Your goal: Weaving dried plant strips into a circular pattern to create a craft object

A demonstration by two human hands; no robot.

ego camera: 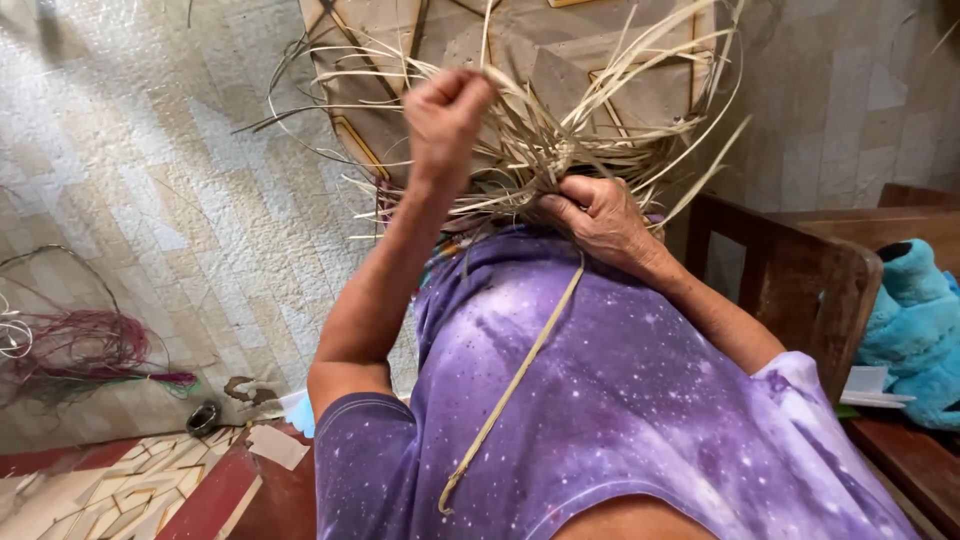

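A bundle of dry, pale straw strips (560, 130) fans out above my lap, over my purple speckled shirt (620, 400). My right hand (600, 215) pinches the bundle at its gathered base. My left hand (445, 110) is raised in a fist, closed around one or a few strips pulled out of the bundle. One long strip (510, 390) hangs from the base down across my shirt. A woven panel with dark-edged shapes (560, 50) lies behind the strips.
A dark wooden chair or bench (800, 270) stands at the right with a blue plush toy (915, 320) on it. Pink and green strands (90, 355) lie on the pale patterned mat at the left, near a small dark ring (203, 417).
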